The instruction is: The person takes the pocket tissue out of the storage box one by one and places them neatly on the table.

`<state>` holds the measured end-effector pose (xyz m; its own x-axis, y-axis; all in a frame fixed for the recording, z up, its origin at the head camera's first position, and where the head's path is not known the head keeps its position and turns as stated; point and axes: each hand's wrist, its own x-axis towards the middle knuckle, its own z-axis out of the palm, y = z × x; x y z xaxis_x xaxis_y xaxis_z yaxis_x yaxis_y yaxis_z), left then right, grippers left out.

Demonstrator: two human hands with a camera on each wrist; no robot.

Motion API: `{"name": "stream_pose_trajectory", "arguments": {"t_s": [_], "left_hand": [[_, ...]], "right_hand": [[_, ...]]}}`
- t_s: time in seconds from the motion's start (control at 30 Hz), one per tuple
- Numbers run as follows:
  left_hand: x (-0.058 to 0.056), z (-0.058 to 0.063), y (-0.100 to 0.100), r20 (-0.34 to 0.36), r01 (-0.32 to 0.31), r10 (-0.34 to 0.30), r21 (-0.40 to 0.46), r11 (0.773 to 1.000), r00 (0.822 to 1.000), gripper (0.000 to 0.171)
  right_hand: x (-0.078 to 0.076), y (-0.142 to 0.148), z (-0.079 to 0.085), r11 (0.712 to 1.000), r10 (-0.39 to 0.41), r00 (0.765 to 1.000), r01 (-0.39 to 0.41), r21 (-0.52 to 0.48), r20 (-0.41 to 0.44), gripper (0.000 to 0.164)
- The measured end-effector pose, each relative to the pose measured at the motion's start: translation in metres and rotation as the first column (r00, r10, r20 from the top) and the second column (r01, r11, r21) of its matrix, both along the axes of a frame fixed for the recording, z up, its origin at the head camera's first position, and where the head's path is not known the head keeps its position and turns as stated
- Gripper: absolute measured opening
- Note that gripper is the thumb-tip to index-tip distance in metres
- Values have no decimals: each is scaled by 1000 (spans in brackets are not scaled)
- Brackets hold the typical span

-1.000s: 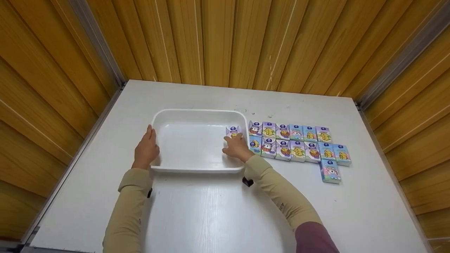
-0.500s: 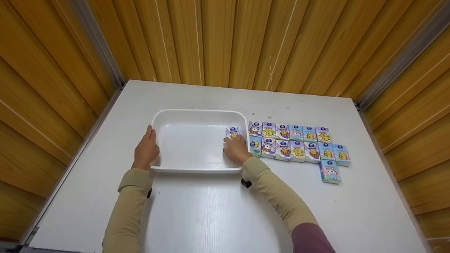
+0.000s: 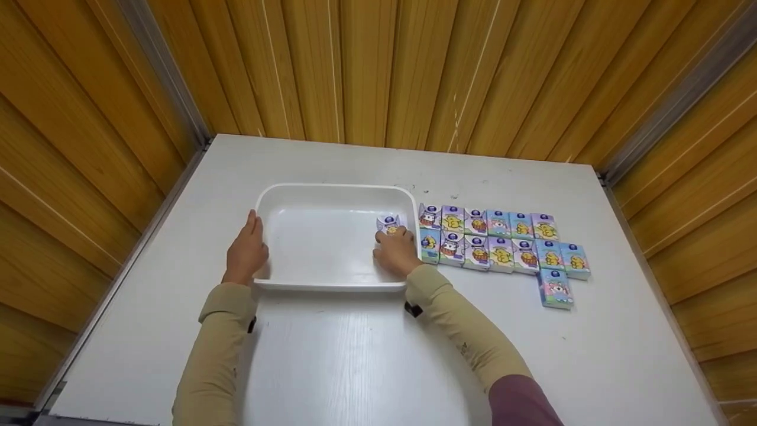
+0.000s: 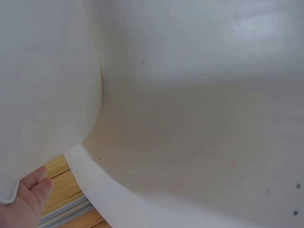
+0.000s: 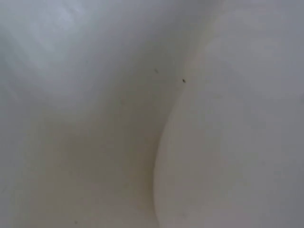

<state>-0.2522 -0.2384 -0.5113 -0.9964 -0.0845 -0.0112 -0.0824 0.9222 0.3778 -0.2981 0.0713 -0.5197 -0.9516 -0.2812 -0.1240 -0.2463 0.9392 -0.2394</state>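
A white plastic tray (image 3: 322, 286) with rounded corners lies on the table. My left hand (image 3: 245, 254) rests against its left side, fingers fairly straight along the wall; in the left wrist view the hand (image 4: 31, 199) shows at the tray's edge. Inside the tray at the right end, my right hand (image 3: 397, 251) has curled fingers gripping a small purple tissue pack (image 3: 388, 223) printed with a cartoon. The hand covers the pack's near part. Only the blurred white tray (image 5: 228, 133) fills the right wrist view.
Several similar cartoon-printed tissue packs (image 3: 501, 253) lie in two rows on the table, close to the tray's right side. One blue pack (image 3: 556, 290) lies nearer than those rows. Yellow wood-look panels (image 3: 366, 71) wall in the white table (image 3: 331, 361).
My right hand and the purple tissue pack in it have shifted slightly left and nearer inside the tray. The left hand and the tray stay in place.
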Motion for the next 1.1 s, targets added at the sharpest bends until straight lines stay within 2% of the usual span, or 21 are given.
{"name": "stream_pose_trajectory", "arguments": {"t_s": [0.2,0.4,0.67,0.87,1.1], "left_hand": [[-1,0,-1,-8,14,-14,-22,1000,1000,60],[-1,1,-2,-4,19,-19,-30,999,1000,61],[-1,0,0,-18,15,-15,-17,1000,1000,60],[-2,0,0,15,2,-2,-6,1000,1000,61],[-1,-1,-1,8,7,-7,-25,1000,1000,62]], "right_hand": [[2,1,1,999,31,999,-30,31,-30,21],[2,2,2,1000,13,996,-12,7,-85,19],[1,4,0,997,-21,998,17,-82,-54,34],[2,4,-1,995,-31,997,24,-102,-72,34],[4,2,6,986,-53,996,40,-163,-73,43]]}}
